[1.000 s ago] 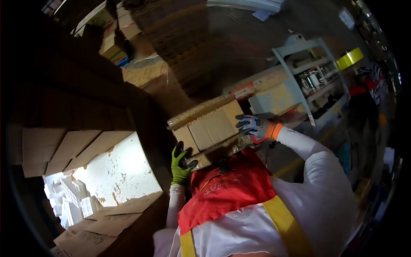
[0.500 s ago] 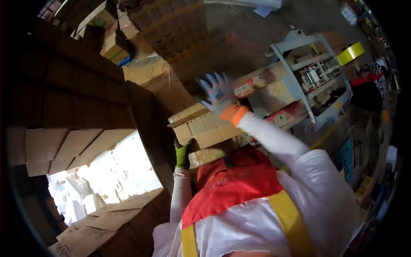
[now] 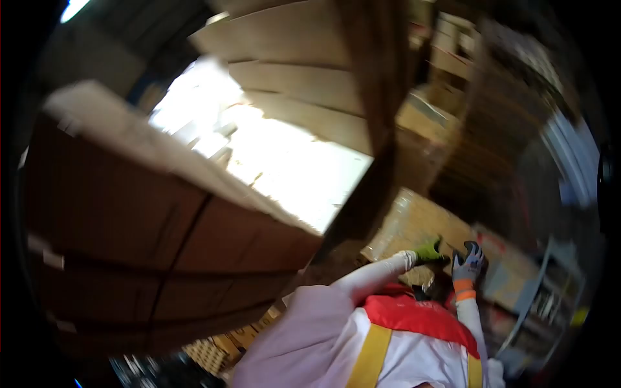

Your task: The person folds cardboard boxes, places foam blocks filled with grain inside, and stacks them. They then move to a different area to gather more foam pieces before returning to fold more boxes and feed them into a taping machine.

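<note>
My left hand (image 3: 429,251), in a green glove, lies at the near side of a cardboard box (image 3: 427,220) whose top shows clear tape. To its right is my right hand (image 3: 468,260), in a grey-blue glove with an orange cuff, close to the same box's right part. The fingers of my right hand are apart. Blur hides how the fingers of my left hand stand and whether they press on the box.
Stacked cartons (image 3: 129,220) fill the left, and more cartons (image 3: 297,45) rise above a bright white surface (image 3: 304,168). A grey-framed machine (image 3: 550,291) stands at the lower right. Brown stacked sheets (image 3: 485,129) are at the upper right.
The view has swung left, so the box now appears lower right. My right hand has come down from the air to near my left hand. The box's top now looks flat, with no raised flaps visible.
</note>
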Demonstrator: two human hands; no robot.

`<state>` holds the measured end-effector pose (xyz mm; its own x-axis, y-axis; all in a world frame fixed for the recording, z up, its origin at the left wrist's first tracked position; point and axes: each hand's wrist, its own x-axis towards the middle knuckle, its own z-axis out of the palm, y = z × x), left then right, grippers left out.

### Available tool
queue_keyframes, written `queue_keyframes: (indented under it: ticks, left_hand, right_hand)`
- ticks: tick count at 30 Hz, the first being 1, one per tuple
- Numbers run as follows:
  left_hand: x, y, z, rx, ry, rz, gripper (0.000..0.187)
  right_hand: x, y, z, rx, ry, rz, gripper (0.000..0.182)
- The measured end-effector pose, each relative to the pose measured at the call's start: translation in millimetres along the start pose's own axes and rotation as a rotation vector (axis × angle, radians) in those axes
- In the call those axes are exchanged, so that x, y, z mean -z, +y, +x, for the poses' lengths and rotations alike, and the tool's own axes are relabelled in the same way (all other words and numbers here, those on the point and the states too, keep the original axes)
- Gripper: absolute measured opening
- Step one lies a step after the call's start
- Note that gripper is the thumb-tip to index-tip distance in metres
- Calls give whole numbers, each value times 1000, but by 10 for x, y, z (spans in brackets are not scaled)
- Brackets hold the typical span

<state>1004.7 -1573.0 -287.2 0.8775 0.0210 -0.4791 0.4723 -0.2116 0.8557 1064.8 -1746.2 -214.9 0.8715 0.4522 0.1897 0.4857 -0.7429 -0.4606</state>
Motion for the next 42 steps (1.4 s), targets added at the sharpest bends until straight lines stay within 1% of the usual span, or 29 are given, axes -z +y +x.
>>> queue_keyframes:
  ticks: [1,2,3,4,5,6,7,8,9,11,13,14,15,16,18,20,21,24,25,28,31,34,37,39,40,41,42]
  left_hand:
    - [146,68,-60,36,-216,-315,70]
    - [123,-161,-229,-94,-154,-390,63]
    - [342,-332,-481,-102,-74,-515,58]
    - [583,-500,-718,-120,4,-637,54]
    - [666,-550,-1036,-3,62,-854,52]
    - [747,-741,-1481,-163,262,-697,48]
    - [856,-1095,-1929,-301,462,-525,45]
    - [933,-1314,-2407,-267,677,-498,45]
    - [983,-1473,-2925,-158,937,-523,45]
    - [1018,-1762,-3859,43,1445,-517,46]
    - [989,-1904,-4739,214,1911,-352,46]
    - [1018,-1931,-5149,293,2097,-250,46]
    - [1079,-1932,-5529,361,2206,-158,47]
    - [1161,-1911,-5886,421,2286,-81,47]
    - [1437,-1893,-6417,507,2299,-35,47]
    - [1691,-1907,-6671,576,2190,-110,48]
    - [1786,-1930,-6732,602,2142,-144,48]
    - [1851,-1928,-6642,627,2081,-203,48]
    - [1848,-1930,-6570,618,2075,-213,49]
    - [1717,-1878,-6388,572,2071,-271,49]
    - [1614,-1822,-6119,489,2063,-344,50]
    - [1475,-1799,-5829,390,2047,-446,51]
    - [1423,-1802,-5441,276,1988,-567,52]
    - [1450,-1816,-5173,200,1928,-646,52]
    - [1495,-1820,-5032,159,1895,-676,52]
    - [1521,-1840,-4873,125,1851,-713,53]
    - [1566,-1846,-4731,91,1804,-743,53]
  right_hand:
    - [30,-364,172,14,-56,43,52]
    - [-2,-714,370,198,-88,240,60]
    - [28,-1601,636,457,-104,361,64]
    - [183,-2108,704,624,-106,425,64]
    - [405,-2510,792,780,-109,494,62]
    - [400,-2832,812,903,-150,596,60]
    - [375,-3119,793,960,-242,687,60]
    - [224,-3289,797,942,-372,808,60]
    - [13,-3427,782,910,-499,919,60]
    - [-357,-3613,737,606,-840,1163,53]
    - [-740,-3688,795,478,-990,1135,54]
    - [-853,-3730,823,420,-1157,1120,69]
    - [-976,-3840,818,261,-1231,1132,72]
    - [-1063,-3949,794,220,-1259,1151,71]
    - [-1286,-4060,646,147,-1313,1228,61]
    - [-1247,-4180,409,176,-1342,1361,49]
    - [-1182,-4235,339,155,-1331,1406,49]
    - [-774,-4324,268,86,-1226,1461,48]
    - [-852,-4312,280,308,-1118,1419,49]
    - [-901,-4226,406,213,-1192,1488,51]
    - [-797,-4163,610,175,-1153,1454,50]
    - [-910,-4005,852,3,-1189,1638,52]
    - [-847,-3963,1213,-163,-1036,1501,56]
    - [-744,-3972,1439,-313,-876,1559,65]
    - [-731,-3965,1568,-417,-818,1553,64]
    - [-894,-3873,1686,-407,-731,1544,63]
    - [-1216,-3744,1860,-310,-616,1494,63]
